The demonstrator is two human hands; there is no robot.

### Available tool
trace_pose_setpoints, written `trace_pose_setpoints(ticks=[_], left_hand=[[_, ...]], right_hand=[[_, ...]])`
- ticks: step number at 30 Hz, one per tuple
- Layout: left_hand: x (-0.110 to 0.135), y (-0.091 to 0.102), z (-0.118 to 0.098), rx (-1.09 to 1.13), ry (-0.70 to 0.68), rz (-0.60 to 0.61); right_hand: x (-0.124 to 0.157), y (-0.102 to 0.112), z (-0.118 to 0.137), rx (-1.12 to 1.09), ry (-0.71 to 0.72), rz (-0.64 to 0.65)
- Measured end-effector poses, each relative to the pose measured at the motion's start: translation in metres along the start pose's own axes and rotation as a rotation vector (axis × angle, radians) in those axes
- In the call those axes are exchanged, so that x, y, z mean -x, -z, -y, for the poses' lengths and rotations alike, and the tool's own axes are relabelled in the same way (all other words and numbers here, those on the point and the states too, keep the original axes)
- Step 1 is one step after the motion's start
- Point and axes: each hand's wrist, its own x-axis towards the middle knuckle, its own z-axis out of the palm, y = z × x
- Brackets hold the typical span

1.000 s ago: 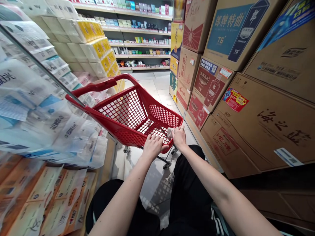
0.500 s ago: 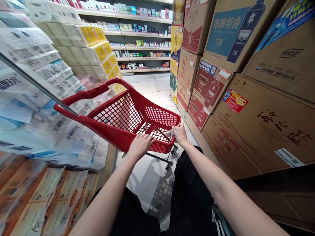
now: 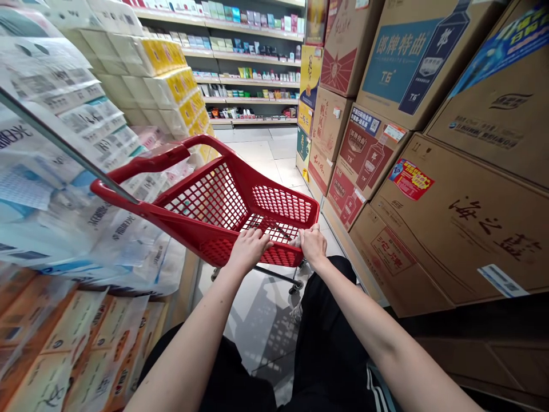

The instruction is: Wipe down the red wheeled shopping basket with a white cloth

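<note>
Two hands, the left hand (image 3: 250,249) and the right hand (image 3: 313,245), grip the near rim of a red shopping cart (image 3: 201,226), fingers curled over it, just apart. Liquor cartons (image 3: 454,229) stand stacked to the right.

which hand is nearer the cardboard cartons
Right. The right hand is on the red cart's rim, closer to the cardboard cartons; the left hand is farther along that rim.

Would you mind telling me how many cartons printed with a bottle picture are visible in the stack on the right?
3. The blue-panelled carton sits high up; the upper red-panelled carton is below it to the left; the lower red-panelled carton is directly beneath that. More may be hidden in the stack.
</note>
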Motion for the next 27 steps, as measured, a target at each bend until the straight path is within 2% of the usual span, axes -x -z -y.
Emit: trace_pose_setpoints(ticks=[3, 5, 13, 17, 22, 27], left_hand=[[0.000, 0.003, -0.005, -0.006, 0.003, 0.005], [0.000, 0.004, -0.009, -0.010, 0.003, 0.010], [-0.006, 0.003, -0.025, -0.019, 0.038, 0.001], [-0.002, 0.006, -0.007, -0.052, 0.000, 0.023], [0.012, 0.016, 0.028, -0.135, 0.055, 0.056], [0.019, 0.020, 0.034, -0.180, 0.096, 0.092]], right_hand=[[0.014, 0.004, 0.014, 0.024, -0.372, -0.009], [0.018, 0.005, 0.015, -0.001, -0.456, -0.003], [-0.004, 0.006, -0.025, -0.041, -0.415, 0.024], [-0.018, 0.011, -0.040, -0.072, -0.393, 0.051], [-0.033, 0.008, -0.050, -0.176, -0.385, 0.000], [-0.041, -0.001, -0.040, -0.222, -0.401, -0.024]])
